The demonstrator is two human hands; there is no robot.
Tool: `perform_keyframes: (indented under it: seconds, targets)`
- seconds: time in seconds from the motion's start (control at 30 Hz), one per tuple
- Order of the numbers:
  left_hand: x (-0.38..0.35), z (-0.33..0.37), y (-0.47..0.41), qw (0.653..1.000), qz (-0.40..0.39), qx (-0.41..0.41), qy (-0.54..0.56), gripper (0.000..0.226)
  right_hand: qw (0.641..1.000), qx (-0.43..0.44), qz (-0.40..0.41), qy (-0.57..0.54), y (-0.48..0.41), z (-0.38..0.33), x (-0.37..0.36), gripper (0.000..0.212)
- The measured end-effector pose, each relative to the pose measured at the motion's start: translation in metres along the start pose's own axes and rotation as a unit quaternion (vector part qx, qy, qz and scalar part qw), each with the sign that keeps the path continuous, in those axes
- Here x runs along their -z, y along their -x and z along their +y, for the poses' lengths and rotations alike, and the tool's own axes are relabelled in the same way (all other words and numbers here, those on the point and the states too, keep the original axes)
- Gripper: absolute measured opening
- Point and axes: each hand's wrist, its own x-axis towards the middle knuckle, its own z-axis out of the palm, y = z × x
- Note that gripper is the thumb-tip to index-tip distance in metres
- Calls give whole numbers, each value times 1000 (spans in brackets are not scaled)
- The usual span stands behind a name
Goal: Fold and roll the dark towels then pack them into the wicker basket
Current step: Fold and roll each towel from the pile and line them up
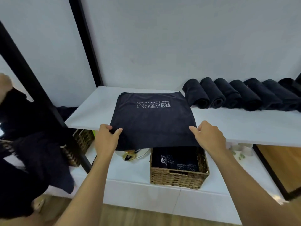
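A dark towel [151,121] of soft, matt navy-black cloth with a fine nap carries a pale, flat printed logo. It lies on a smooth, matt white shelf [244,124]. Beside it are rolled towels [236,95] of the same plush, matt cloth. Below, a wicker basket [177,178] of rough, woven tan fibre holds more dark cloth. A black frame post [29,82] looks smooth and matt. The wall [179,38] is plain, matt white, and the floor [130,214] has a wood-grain finish.
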Motion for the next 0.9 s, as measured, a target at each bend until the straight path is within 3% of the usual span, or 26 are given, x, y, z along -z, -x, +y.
perform_keyframes:
  seconds: [0.13, 0.27, 0.33, 0.43, 0.53, 0.63, 0.77, 0.9]
  targets:
    - [1, -23, 21, 989, -73, 75, 104, 37, 999, 2, -41, 14, 17, 12, -6, 43]
    - [6, -46, 26, 977, -181, 75, 87, 15, 983, 51, 14, -177, 36, 23, -17, 13]
    - [12, -49, 26, 972, -194, 69, 109, 10, 963, 59, 45, -261, 46, 23, -20, 9]
    - [28, -36, 29, 967, -181, 53, 173, 10, 941, 36, -7, -335, 50, 23, -23, 11]
    - [42, -22, 32, 946, -158, 50, 279, 14, 962, 45, -83, -257, 50, 26, -28, 13]
    - [57, -10, 30, 936, -125, 40, 326, 14, 971, 75, -73, -214, 44, 20, -11, 6]
    - [82, 31, 12, 922, -73, 14, 380, 15, 914, 74, -45, -397, 19, -17, 57, 8]
    - [116, 97, -16, 856, -26, -3, 516, 5, 830, 58, 12, -555, -18, -66, 131, 5]
